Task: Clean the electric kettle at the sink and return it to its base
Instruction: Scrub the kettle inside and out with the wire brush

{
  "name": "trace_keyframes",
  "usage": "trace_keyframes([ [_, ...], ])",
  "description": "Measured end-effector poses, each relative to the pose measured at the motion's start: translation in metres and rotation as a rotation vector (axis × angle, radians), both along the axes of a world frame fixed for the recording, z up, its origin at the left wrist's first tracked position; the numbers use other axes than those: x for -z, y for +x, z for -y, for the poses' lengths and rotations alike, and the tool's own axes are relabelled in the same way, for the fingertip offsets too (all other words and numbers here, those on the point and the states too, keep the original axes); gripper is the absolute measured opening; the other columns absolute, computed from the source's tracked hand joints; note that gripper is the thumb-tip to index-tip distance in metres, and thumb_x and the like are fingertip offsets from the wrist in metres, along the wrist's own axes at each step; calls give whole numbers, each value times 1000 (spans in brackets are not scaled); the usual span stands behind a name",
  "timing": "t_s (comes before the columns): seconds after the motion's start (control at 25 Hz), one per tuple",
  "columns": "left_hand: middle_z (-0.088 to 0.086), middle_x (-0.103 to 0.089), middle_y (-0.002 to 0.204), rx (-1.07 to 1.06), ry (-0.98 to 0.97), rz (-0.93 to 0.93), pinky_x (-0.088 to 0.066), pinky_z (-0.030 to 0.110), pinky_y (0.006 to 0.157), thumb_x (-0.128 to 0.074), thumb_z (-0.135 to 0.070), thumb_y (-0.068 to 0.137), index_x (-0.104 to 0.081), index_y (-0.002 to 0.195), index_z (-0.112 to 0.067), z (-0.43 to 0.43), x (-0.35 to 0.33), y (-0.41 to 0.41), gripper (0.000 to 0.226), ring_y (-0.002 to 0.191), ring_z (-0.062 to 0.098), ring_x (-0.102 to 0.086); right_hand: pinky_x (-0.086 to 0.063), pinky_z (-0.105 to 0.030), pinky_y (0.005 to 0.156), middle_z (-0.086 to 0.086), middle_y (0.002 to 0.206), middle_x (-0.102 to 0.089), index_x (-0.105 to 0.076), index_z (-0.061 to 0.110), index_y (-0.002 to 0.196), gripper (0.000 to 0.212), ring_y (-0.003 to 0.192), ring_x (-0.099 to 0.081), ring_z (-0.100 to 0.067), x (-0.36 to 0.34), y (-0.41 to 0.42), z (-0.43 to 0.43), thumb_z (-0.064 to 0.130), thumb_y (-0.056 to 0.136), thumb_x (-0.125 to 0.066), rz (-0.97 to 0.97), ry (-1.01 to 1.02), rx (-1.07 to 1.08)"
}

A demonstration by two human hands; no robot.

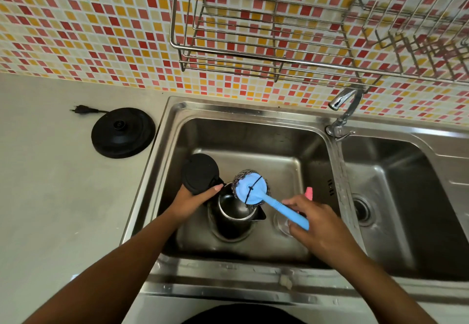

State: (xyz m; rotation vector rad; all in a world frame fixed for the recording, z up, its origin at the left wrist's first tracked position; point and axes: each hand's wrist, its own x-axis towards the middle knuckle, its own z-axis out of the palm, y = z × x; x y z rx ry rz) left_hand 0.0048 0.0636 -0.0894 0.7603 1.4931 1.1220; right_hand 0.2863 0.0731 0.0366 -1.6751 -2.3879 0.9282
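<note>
My left hand (189, 200): fingers curled round the kettle (233, 212) at its handle side, thumb laid along the top by the lid hinge.
My right hand (314, 224): fingers and thumb pinched round the blue handle of the scrubber (251, 189), on the kettle's right.
Scrubber: its round steel-wool head, backed by a blue disc, sits at the rim of the kettle's open mouth, with the handle slanting down and right into my grip.
Kettle: upright in the sink's (253, 130) left basin, mouth open, with the shiny inside showing and the spout pointing right.
Lid (200, 172): black, swung open and standing up on the kettle's far left side, just above my left thumb.
Glass (280, 222): clear, on the basin floor just to the right of the kettle, partly under my right hand.
Pink thing (308, 192): only its tip peeks out behind my right hand, right of the kettle; I cannot tell what it is.
Faucet (342, 110): beyond the kettle to the right, at the sink's back rim.
Water stream (341, 184): running down well right of the kettle, along the divider at the edge of the right basin.
Base (123, 132): black disc on the counter (50, 196), beyond the kettle to the left, outside the sink.
Plug (81, 109): lying on the counter further left of the base, on its short cord.
Wire rack (266, 44): on the tiled wall, above and beyond the kettle.
</note>
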Motion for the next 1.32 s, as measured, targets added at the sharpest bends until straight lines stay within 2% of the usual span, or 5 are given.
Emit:
trace_keyframes([
  [0.2, -12, -74, 109, -31, -18, -84, -47, 21, 99, -83, -17, 80, -73, 110, -23, 10, 8, 1, 32, 105, -5, -66, -47, -29, 73, 10, 108, -64, -62, 32, 115, 27, 100, -62, -13, -33, -39, -11, 32, 89, -55, 349, 217, -318],
  [0.44, -35, -71, 95, -149, -6, -83, -44, -2, 80, -83, -12, 78, -67, 107, -32, 37, 20, 13, 38, 97, -17, -63, -46, -34, 77, -9, 115, -61, -61, 9, 111, 24, 105, -60, -28, 40, -96, -38, 12, 88, -54, 376, -1, -409],
  [0.6, -21, -74, 105, -161, -9, -68, -47, 2, 83, -86, -18, 74, -69, 114, -26, 38, 24, 10, 44, 103, -9, -66, -47, -37, 94, -14, 122, -57, -58, 5, 123, 31, 114, -55, -30, 81, -104, -39, 8, 93, -51, 401, 47, -560],
  [1.08, -9, -75, 112, -146, 9, -82, -51, 10, 89, -86, -20, 75, -69, 117, -21, 38, 26, 10, 45, 107, -1, -67, -49, -34, 75, -20, 110, -66, -67, 3, 112, 24, 103, -64, -35, 78, -121, -40, 11, 95, -52, 506, -17, -475],
  [1.32, -11, -74, 112, -117, -44, -143, -52, 18, 96, -88, -44, 68, -69, 116, -25, 37, 33, 6, 55, 106, -3, -67, -50, -37, 88, -16, 119, -61, -60, 4, 120, 28, 110, -60, -33, 73, -124, -36, 4, 93, -53, 536, 55, -450],
])
